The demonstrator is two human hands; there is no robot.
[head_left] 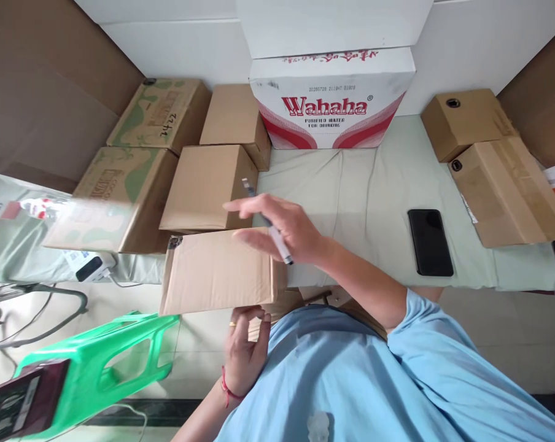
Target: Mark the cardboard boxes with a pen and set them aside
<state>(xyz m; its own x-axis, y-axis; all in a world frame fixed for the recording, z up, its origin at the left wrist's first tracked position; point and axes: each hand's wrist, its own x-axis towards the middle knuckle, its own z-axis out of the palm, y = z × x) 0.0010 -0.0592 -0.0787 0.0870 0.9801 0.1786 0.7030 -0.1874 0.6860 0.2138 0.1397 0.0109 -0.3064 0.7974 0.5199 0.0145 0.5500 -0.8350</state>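
A grey-white pen slants through my right hand, which is closed on it with the index finger and thumb stretched to the left. This hand is over the right part of a plain cardboard box at the table's near edge. Dark tape marks the box's far left corner. My left hand is below the near edge of that box, its fingers curled and meeting the edge. What those fingers hold, if anything, is hidden.
More cardboard boxes stand behind, with green-patterned boxes to the left. A white-and-red Wahaha carton is at the back. On the right are a black phone and brown boxes. A green stool stands at lower left.
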